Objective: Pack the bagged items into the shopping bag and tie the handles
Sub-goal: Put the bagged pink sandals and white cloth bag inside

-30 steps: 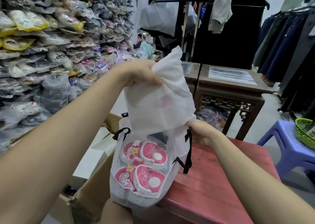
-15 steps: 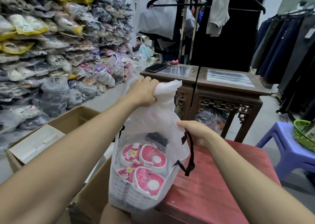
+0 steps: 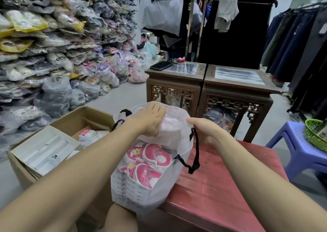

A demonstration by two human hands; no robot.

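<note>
The left hand (image 3: 152,121) grips a white bagged item (image 3: 170,128) in the mouth of the shopping bag (image 3: 134,196), which stands at the red tabletop's (image 3: 221,187) edge. The right hand (image 3: 203,129) pinches the rim open. I'd press it flat onto the pink shoes (image 3: 154,158), leaving the black handles (image 3: 196,154) outside.

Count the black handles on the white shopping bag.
2. The right handle hangs down the shopping bag's near-right side, below the right hand pinching its rim. The left handle curls at the far-left rim, beside the left hand gripping a bagged item. None appear hidden.
</note>
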